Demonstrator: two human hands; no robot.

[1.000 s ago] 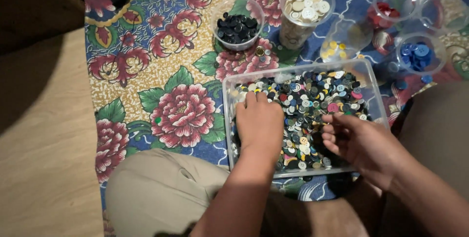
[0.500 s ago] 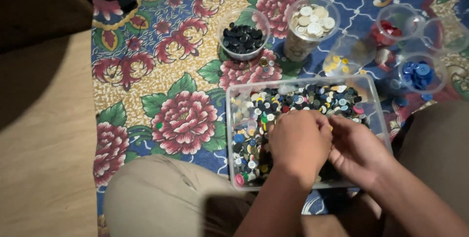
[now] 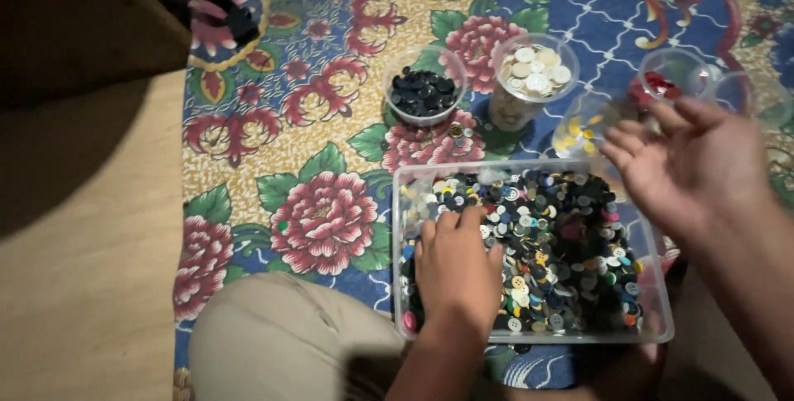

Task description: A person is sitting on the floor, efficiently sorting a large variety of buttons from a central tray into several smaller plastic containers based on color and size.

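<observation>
My left hand lies flat, holding nothing, in the button tub; right hand lifted, fingers spread, over small cups.

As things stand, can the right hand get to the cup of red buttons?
Probably yes. The right hand is raised, fingers spread, just beside the cup of red buttons, and nothing lies between them. The left hand rests in the tray of mixed buttons, out of the way.
</observation>
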